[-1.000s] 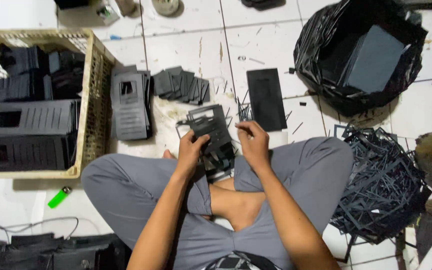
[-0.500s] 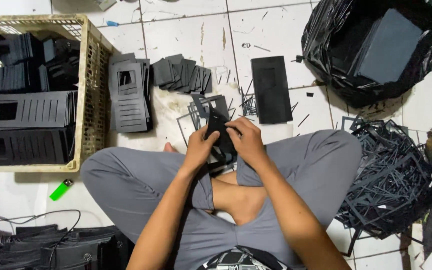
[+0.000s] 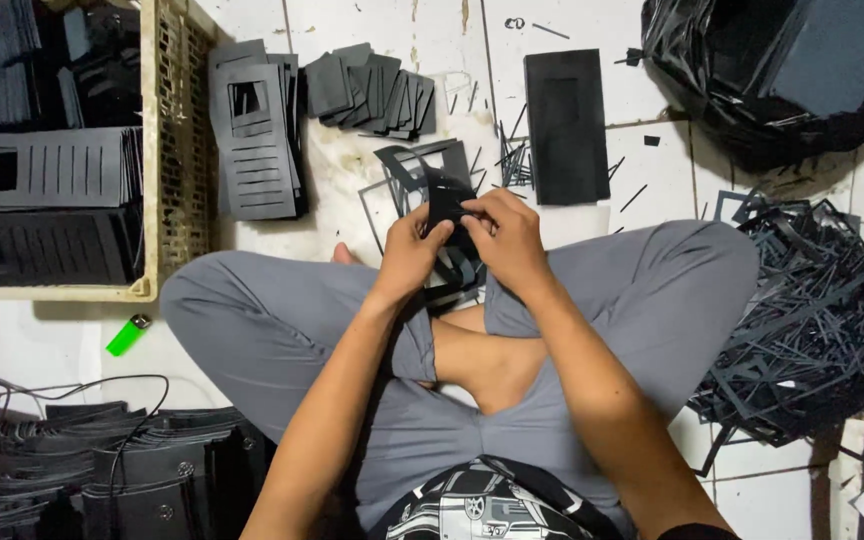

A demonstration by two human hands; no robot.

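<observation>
Fingers: both sets pinch the same black die-cut sheet piece [image 3: 447,205]; the tips meet over it at frame centre.
Left hand [image 3: 414,250]: closed on the piece's lower left edge.
Right hand [image 3: 510,235]: closed on its right edge, touching the left fingertips.
Held piece: above the crossed legs in grey trousers [image 3: 282,320], over a cut-out frame [image 3: 407,175] on the tiled floor [image 3: 572,250].
Upper centre: a fanned row of small black rectangles [image 3: 372,90]; right of it a flat black panel [image 3: 567,125].
Upper left: a slotted black stack [image 3: 252,140] beside a woven basket [image 3: 167,150] full of similar sheets.
Right: a heap of offcut strips [image 3: 812,320]; a black plastic bag [image 3: 782,70] above.
Lower left: a green lighter [image 3: 128,335].
</observation>
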